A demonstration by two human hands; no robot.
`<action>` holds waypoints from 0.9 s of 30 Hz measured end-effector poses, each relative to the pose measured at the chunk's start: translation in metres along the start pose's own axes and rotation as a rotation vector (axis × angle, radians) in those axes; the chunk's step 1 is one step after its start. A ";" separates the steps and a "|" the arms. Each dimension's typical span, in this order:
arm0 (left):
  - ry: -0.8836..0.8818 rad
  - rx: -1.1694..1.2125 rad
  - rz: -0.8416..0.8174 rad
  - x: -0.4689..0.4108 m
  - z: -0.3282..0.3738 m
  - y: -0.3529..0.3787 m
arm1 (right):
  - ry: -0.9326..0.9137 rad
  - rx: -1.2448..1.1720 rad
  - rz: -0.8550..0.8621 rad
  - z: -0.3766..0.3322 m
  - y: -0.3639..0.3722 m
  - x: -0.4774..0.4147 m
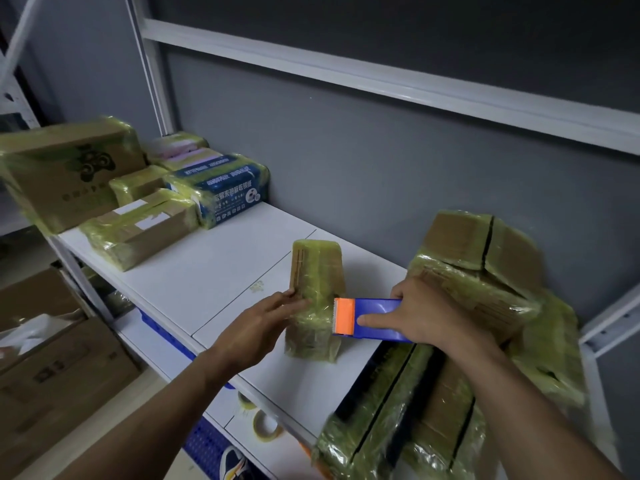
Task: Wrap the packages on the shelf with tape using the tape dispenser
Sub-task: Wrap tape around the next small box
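Observation:
A small cardboard package wrapped in yellowish tape stands upright on the white shelf, near its front edge. My left hand rests flat against the package's left side with straight fingers, steadying it. My right hand grips a blue tape dispenser with an orange cutter head. The cutter head touches the package's right side, and my thumb lies along the dispenser's blue face.
Several tape-wrapped packages crowd the shelf's left end, among them a blue printed one. More wrapped boxes are stacked at the right and front right. Cardboard boxes stand on the floor at left. Tape rolls lie on a lower shelf.

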State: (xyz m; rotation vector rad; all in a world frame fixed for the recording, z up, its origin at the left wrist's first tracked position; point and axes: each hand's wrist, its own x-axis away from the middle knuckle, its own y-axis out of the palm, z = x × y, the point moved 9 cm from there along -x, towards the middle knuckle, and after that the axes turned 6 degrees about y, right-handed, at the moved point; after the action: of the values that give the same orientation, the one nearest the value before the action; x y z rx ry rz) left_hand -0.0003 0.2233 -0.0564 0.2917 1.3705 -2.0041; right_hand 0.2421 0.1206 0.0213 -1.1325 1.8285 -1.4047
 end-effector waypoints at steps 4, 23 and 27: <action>-0.013 -0.076 -0.037 0.004 0.002 0.001 | 0.010 -0.009 -0.034 0.000 0.008 -0.002; 0.078 -0.212 0.002 -0.015 0.023 0.014 | 0.027 0.001 -0.016 -0.005 0.011 -0.001; 0.100 -0.213 0.013 -0.018 0.024 0.005 | 0.002 -0.014 -0.004 -0.009 0.011 0.001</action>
State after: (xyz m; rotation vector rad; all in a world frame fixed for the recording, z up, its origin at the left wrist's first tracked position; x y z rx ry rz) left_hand 0.0205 0.2077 -0.0405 0.3059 1.6263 -1.8347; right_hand 0.2315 0.1248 0.0132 -1.1422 1.8414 -1.3976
